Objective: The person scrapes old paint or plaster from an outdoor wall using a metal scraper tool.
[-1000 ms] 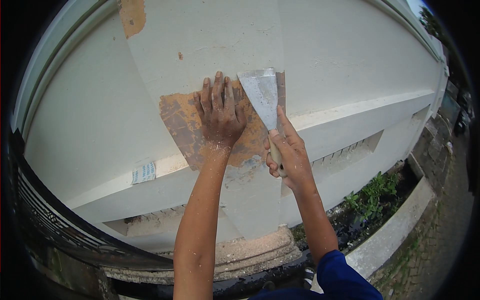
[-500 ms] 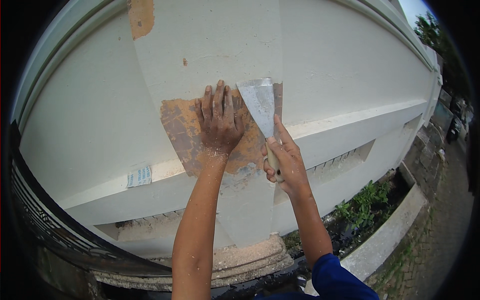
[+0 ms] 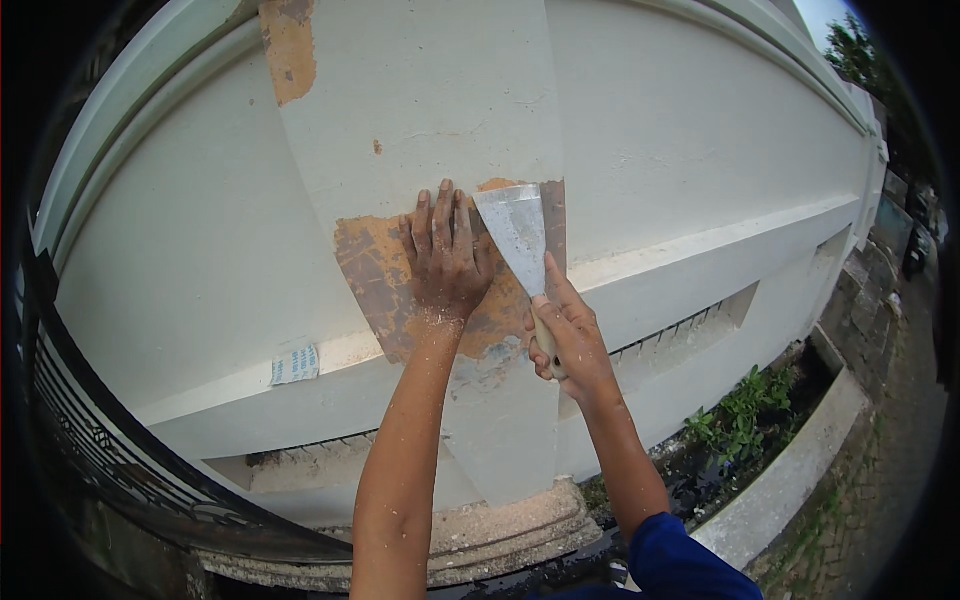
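Observation:
My right hand (image 3: 568,335) is closed round the pale handle of a putty knife (image 3: 517,232). The wide metal blade points up the wall, its edge near the top of a scraped patch (image 3: 375,275) of orange and grey-brown. Flat against that patch lies my left hand (image 3: 447,262), fingers stretched upward and holding nothing, the fingertips reaching the pale paint above. Whitish flakes cling to the left wrist and both forearms. Around the patch the wall (image 3: 430,90) keeps its pale paint. Part of the patch is hidden behind the left hand and the blade.
A piece of printed sandpaper or paper (image 3: 295,365) rests on the ledge at the left. Below the ledge are barred openings. A dark metal railing (image 3: 120,440) curves along the lower left. Green plants (image 3: 745,410) grow in a trough at the right, beside a paved lane (image 3: 880,500).
The putty knife's blade has come down slightly, and a strip of orange now shows above its edge. The view has shifted a little. My left hand stays on the patch.

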`<act>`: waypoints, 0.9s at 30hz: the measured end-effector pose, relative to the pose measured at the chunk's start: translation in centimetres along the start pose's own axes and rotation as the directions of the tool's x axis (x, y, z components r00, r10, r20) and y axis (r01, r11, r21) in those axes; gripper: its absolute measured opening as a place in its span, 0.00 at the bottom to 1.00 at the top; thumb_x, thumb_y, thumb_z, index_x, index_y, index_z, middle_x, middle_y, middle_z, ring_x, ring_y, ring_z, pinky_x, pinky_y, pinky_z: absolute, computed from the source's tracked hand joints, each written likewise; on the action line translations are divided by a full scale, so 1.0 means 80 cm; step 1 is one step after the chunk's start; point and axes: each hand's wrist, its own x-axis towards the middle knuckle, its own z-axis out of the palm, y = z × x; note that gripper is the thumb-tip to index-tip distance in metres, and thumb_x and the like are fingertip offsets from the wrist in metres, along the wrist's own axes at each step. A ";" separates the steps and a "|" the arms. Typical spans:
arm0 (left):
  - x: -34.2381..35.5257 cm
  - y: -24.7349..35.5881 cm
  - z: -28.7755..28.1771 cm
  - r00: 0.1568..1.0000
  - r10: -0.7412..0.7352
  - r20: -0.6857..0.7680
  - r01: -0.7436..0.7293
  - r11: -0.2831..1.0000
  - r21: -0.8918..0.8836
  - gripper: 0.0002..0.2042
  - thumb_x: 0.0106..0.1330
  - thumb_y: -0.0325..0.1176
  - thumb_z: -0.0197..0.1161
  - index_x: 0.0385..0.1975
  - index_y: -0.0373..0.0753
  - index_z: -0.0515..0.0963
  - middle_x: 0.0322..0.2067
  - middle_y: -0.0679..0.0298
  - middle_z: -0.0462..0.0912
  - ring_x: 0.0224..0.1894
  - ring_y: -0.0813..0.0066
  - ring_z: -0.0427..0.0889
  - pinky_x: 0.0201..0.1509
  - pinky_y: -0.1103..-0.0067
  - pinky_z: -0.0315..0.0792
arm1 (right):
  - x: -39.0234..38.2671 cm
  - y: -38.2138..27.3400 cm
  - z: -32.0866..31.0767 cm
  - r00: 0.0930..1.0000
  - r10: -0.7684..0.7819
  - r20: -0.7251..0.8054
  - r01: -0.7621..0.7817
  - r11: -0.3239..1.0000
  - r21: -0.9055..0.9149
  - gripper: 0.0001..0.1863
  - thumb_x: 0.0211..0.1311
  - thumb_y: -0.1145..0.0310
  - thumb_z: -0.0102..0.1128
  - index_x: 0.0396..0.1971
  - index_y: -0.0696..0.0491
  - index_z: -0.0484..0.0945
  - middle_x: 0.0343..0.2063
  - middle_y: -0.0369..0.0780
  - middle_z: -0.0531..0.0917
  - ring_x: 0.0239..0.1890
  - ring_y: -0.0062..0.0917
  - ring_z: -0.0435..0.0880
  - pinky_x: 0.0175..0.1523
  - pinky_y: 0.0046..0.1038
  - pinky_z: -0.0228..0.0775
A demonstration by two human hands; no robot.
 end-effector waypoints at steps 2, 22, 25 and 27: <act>0.003 0.001 0.000 1.000 0.006 -0.005 -0.006 1.000 -0.007 0.22 0.60 0.34 0.47 0.54 0.34 0.69 0.61 0.60 0.64 0.66 0.60 0.53 0.69 0.59 0.44 | 0.000 -0.007 0.001 1.000 -0.007 0.006 0.007 1.000 0.011 0.31 0.68 0.66 0.45 0.68 0.45 0.47 0.23 0.35 0.71 0.11 0.12 0.66 0.09 0.14 0.56; -0.003 -0.002 -0.001 1.000 0.025 0.010 -0.025 0.999 0.039 0.23 0.58 0.32 0.47 0.55 0.33 0.69 0.61 0.60 0.63 0.67 0.59 0.53 0.70 0.59 0.44 | -0.003 0.002 -0.015 0.999 -0.052 0.009 0.051 0.995 0.085 0.31 0.68 0.67 0.45 0.68 0.47 0.46 0.21 0.35 0.70 0.11 0.12 0.66 0.10 0.14 0.56; -0.002 0.000 -0.001 0.999 0.020 0.034 -0.021 0.999 0.038 0.24 0.57 0.31 0.47 0.55 0.34 0.69 0.61 0.60 0.63 0.67 0.59 0.53 0.69 0.58 0.44 | -0.003 0.009 -0.026 0.999 -0.046 0.007 0.045 0.995 0.093 0.31 0.68 0.67 0.44 0.68 0.47 0.45 0.21 0.35 0.70 0.11 0.12 0.65 0.10 0.15 0.56; 0.001 0.002 0.001 0.999 -0.006 0.038 0.005 0.999 0.041 0.24 0.57 0.33 0.47 0.56 0.39 0.69 0.62 0.64 0.62 0.68 0.63 0.52 0.72 0.62 0.38 | 0.012 0.000 -0.021 0.998 -0.069 -0.009 0.069 0.991 0.111 0.31 0.68 0.67 0.44 0.68 0.47 0.46 0.21 0.35 0.70 0.11 0.12 0.65 0.10 0.15 0.56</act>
